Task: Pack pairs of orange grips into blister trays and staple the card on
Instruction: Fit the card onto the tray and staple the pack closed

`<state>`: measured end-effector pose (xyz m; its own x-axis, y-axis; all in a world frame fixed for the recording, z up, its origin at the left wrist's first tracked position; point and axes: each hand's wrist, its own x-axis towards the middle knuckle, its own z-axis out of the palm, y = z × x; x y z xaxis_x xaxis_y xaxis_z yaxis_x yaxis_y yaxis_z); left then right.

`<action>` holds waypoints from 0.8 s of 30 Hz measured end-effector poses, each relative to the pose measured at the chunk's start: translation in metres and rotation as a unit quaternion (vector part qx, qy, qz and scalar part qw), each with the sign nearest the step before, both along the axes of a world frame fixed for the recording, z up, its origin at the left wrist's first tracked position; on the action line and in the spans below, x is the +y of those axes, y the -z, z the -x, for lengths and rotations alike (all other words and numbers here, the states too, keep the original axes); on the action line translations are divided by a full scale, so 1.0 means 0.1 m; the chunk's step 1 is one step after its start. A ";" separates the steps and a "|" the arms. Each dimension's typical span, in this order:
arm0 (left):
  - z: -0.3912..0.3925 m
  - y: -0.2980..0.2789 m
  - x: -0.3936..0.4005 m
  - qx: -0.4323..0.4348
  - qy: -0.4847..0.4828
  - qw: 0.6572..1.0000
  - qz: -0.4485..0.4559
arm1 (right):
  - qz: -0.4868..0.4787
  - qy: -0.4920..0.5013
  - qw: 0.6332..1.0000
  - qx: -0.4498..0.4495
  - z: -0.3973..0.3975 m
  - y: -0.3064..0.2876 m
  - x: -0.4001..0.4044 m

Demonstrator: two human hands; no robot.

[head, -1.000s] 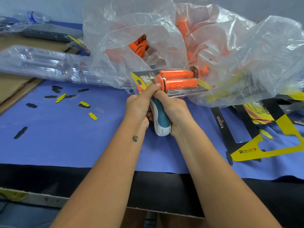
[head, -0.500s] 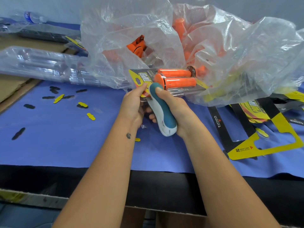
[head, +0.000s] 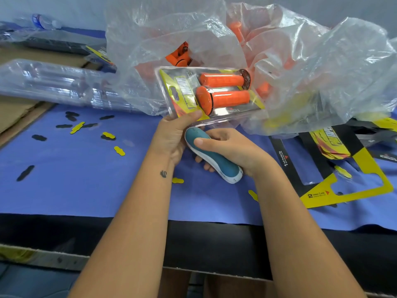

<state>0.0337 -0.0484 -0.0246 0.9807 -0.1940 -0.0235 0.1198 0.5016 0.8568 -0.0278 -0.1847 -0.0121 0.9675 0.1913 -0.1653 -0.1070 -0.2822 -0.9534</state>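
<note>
Both forearms reach forward over the blue-covered counter point(head: 64, 179). The left hand point(head: 174, 136) pinches the near edge of the blister tray point(head: 212, 117), thumb on top, holding it tilted up off the counter; two orange grips point(head: 223, 89) lie side by side inside against the yellow card point(head: 182, 91). The right hand point(head: 232, 147) wraps around a teal stapler point(head: 214, 158), thumb pressed on its upper face, just below the tray. Crumpled clear bags point(head: 322, 61) of loose grips sit behind.
</note>
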 end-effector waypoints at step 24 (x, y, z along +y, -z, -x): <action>0.08 0.01 -0.01 -0.156 0.030 0.983 -0.093 | -0.440 0.268 0.854 -0.078 -0.17 0.06 -0.19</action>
<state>0.0258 -0.0494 -0.0251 0.9326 -0.2729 0.2362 -0.1389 0.3327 0.9328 -0.0111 -0.2041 -0.0183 0.9525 -0.3010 -0.0467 0.1511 0.6000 -0.7856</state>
